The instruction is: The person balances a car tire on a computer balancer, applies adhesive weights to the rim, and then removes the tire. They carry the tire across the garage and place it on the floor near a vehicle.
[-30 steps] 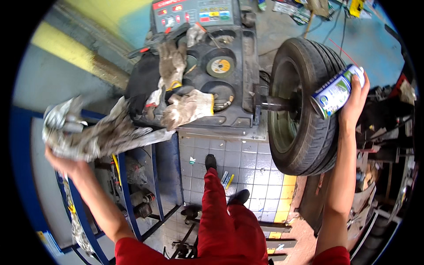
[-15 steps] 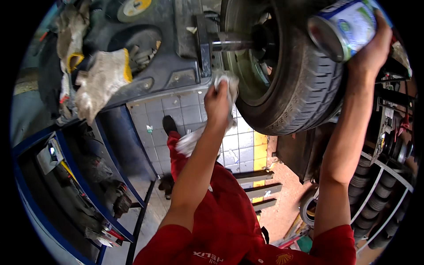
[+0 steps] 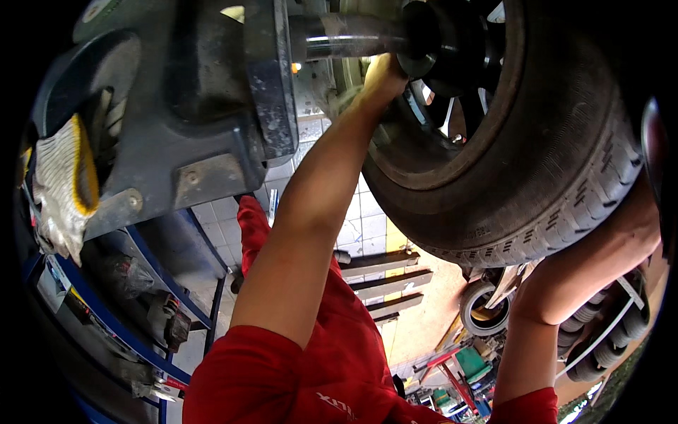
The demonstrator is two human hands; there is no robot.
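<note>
My left hand (image 3: 385,76) reaches into the inner side of a wheel, beside its hub, just under the steel shaft (image 3: 346,37). Its fingers are closed and mostly hidden. A pale, blurred rag (image 3: 335,102) shows beside it. The wheel has a black tyre (image 3: 487,205) and is mounted upright on the shaft. On the tyre's far right my right hand (image 3: 646,212) is cut off by the picture's rim, its fingers out of sight. Just above it appears the shiny metal end of a can (image 3: 653,134).
A dark grey machine housing (image 3: 205,141) stands on the left, with a yellow-cuffed work glove (image 3: 67,180) on it. Below are blue-edged shelves (image 3: 134,311) holding tools. Dark metal bars (image 3: 385,286) jut over the floor. Tyres (image 3: 486,309) stand at lower right.
My left hand has moved up and right, from beside the wheel into its inner side. My right hand has gone outward and down with the can, mostly leaving view. The wheel appears larger.
</note>
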